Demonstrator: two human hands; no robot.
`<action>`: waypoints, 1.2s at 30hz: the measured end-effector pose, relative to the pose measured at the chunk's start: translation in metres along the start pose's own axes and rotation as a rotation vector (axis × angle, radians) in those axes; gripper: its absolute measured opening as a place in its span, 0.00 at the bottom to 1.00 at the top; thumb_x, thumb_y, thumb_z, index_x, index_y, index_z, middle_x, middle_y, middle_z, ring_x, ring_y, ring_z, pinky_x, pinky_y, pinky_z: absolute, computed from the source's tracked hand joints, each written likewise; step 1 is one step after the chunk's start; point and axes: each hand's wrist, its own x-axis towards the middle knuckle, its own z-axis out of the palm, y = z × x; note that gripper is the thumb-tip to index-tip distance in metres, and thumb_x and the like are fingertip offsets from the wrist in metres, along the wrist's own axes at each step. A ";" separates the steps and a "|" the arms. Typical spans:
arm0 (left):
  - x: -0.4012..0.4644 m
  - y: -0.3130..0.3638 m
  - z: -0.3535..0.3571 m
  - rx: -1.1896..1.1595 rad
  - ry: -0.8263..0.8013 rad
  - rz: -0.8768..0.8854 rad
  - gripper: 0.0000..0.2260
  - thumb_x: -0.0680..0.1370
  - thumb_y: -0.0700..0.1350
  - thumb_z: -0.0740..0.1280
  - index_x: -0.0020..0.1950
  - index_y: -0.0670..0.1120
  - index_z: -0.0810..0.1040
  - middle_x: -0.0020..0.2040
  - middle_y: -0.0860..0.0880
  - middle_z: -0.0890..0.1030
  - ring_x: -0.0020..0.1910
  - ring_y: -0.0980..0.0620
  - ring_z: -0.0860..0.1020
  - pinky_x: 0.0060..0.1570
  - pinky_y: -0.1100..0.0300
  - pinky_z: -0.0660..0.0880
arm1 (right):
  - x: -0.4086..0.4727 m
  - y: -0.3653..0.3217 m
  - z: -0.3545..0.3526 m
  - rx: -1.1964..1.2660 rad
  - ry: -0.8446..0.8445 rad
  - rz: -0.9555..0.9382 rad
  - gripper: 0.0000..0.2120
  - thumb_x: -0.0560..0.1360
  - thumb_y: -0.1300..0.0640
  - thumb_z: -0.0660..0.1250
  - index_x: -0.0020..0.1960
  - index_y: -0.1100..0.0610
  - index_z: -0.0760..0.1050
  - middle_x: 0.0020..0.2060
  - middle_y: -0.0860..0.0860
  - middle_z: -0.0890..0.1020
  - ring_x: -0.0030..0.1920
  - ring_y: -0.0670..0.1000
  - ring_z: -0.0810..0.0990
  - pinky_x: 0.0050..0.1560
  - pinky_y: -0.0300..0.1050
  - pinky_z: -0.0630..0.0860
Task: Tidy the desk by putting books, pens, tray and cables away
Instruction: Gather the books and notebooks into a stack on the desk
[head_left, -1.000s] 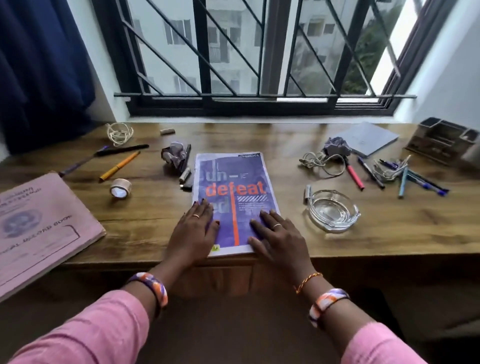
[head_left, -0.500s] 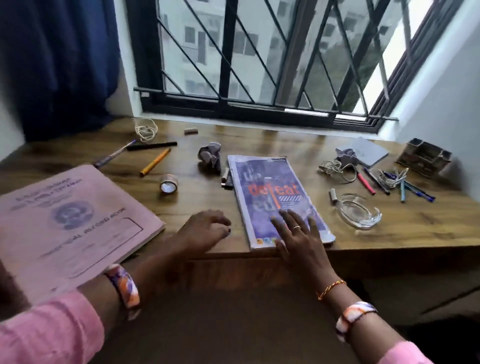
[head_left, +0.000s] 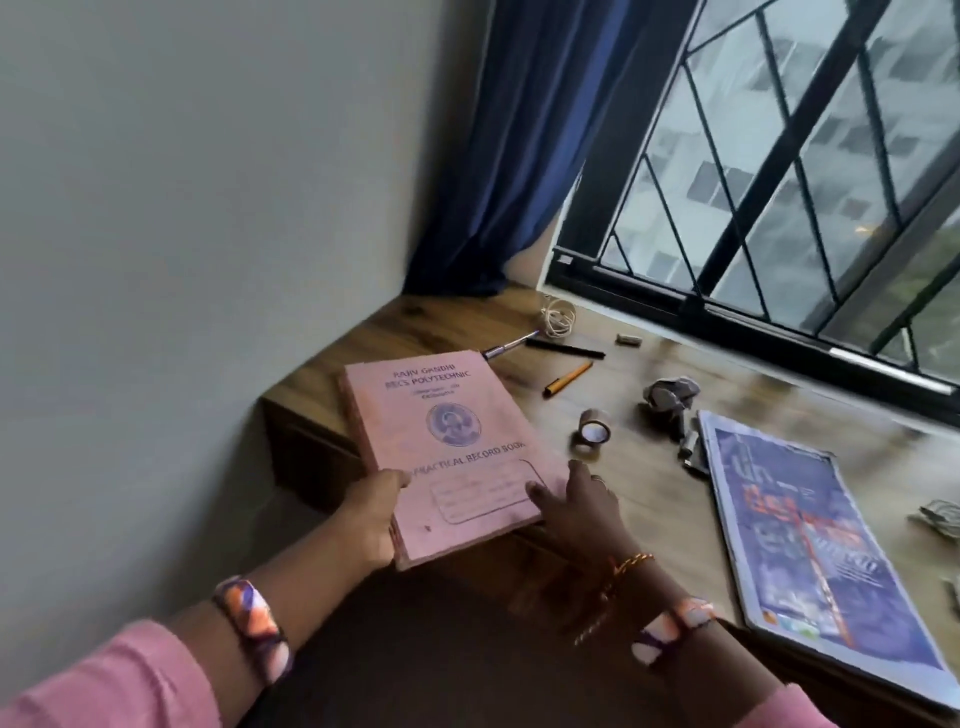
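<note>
1. The left hand (head_left: 371, 519) grips the near left corner of the pink record book (head_left: 447, 452), thumb on the cover and fingers curled under the edge.
2. The right hand (head_left: 582, 501) lies at the book's near right corner with fingers stretched out, fingertips touching the cover and holding nothing.
3. The pink record book sits at the left end of the wooden surface (head_left: 639, 467), its near corner jutting past the front edge.
4. The blue magazine (head_left: 810, 551) lies flat on the surface to the right, apart from the book.
5. A roll of tape (head_left: 592, 431) rests between the two, just beyond the right hand.
6. Farther back lie an orange pen (head_left: 567, 379), a black pen (head_left: 565, 348) and a silver pen (head_left: 509, 344), the last partly behind the book.
7. A coiled white cable (head_left: 558, 315) lies near the window, beside the blue curtain (head_left: 519, 156).
8. A crumpled paper ball (head_left: 670, 396) sits just beyond the magazine's far corner.
</note>
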 end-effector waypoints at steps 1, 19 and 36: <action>-0.005 0.000 -0.002 0.003 -0.023 -0.011 0.11 0.80 0.38 0.57 0.61 0.38 0.71 0.55 0.40 0.76 0.56 0.37 0.76 0.43 0.44 0.73 | 0.001 -0.002 -0.003 0.080 -0.012 0.026 0.29 0.75 0.43 0.62 0.67 0.62 0.64 0.62 0.59 0.73 0.64 0.62 0.70 0.60 0.50 0.68; -0.103 0.026 0.133 0.139 -0.254 0.604 0.12 0.81 0.46 0.58 0.54 0.41 0.78 0.47 0.43 0.82 0.36 0.50 0.79 0.27 0.60 0.77 | -0.033 0.078 -0.182 1.137 0.088 -0.085 0.07 0.73 0.64 0.64 0.36 0.61 0.75 0.28 0.55 0.79 0.28 0.51 0.80 0.35 0.44 0.79; -0.055 -0.168 0.309 0.841 -0.172 0.605 0.15 0.80 0.48 0.56 0.61 0.44 0.77 0.57 0.41 0.80 0.54 0.40 0.78 0.49 0.55 0.74 | -0.005 0.337 -0.181 0.763 0.499 0.079 0.08 0.75 0.69 0.62 0.39 0.65 0.78 0.33 0.56 0.78 0.29 0.48 0.71 0.23 0.32 0.66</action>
